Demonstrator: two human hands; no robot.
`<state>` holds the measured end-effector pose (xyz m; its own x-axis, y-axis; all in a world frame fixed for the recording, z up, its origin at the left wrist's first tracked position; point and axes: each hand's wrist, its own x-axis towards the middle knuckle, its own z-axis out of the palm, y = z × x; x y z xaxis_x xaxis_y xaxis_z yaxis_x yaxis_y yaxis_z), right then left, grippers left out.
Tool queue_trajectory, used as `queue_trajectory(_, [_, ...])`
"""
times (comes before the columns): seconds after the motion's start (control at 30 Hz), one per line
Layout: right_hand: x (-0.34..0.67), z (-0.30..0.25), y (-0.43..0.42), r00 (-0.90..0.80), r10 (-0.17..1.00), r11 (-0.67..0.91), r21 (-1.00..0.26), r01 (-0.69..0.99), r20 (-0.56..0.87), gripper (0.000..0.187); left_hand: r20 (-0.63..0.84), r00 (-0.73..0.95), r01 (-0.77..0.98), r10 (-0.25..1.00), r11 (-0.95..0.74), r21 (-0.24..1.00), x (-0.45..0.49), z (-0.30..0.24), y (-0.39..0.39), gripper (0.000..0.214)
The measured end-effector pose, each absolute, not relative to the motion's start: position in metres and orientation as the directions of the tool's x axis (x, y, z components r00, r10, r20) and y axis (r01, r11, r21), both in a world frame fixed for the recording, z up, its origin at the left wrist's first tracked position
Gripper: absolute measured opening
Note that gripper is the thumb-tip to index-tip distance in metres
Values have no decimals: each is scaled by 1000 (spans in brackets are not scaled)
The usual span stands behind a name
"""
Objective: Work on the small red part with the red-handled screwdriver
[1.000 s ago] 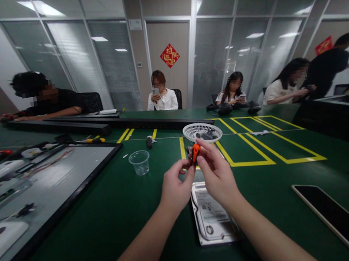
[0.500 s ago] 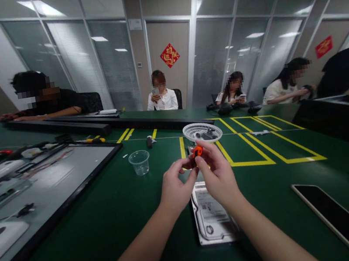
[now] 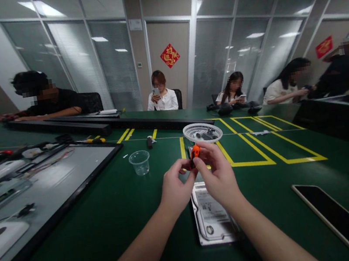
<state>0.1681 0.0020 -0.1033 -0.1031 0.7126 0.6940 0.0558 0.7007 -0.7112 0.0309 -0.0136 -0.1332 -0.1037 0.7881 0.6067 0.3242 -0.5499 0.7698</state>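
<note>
Above the hard drive (image 3: 212,212), both hands meet around a small orange-and-black tool (image 3: 195,152), whose exact kind I cannot make out. My right hand (image 3: 217,170) pinches it between thumb and fingers. The fingers of my left hand (image 3: 178,183) close on its lower, dark end, which is partly hidden. Flat on the table lies the hard drive, label side up, partly covered by my right hand and forearm. Just past the hands stands a white basket (image 3: 190,137) with dark small parts in it.
A clear plastic cup (image 3: 140,164) stands left of the hands. A large flat panel (image 3: 78,172) with parts on it fills the left. A phone (image 3: 337,219) lies at right. Yellow tape (image 3: 255,163) marks the green table (image 3: 121,236). Several people sit across it.
The orange-and-black tool has turned between my fingers and now stands more upright. My hands have hardly moved. At far right, a person in dark clothing has shifted posture.
</note>
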Motion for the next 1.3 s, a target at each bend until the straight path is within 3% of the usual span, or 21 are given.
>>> queue_trajectory(0.27, [169,-103,2,-132,709,703,-709,54,693,37,591,-75,291,803,-550,783,31,-136,-12,20])
queue_trajectory(0.87, [168,-103,0,-88,703,711,-691,134,706,37,608,-70,314,791,-561,766,31,-135,-12,11])
queue_trajectory(1.17, [171,-103,1,-104,689,724,-675,141,717,35,609,-74,283,790,-569,772,31,-134,-14,26])
queue_trajectory(1.3, [170,-103,2,-83,683,728,-667,159,726,35,604,-78,311,793,-556,771,32,-135,-13,15])
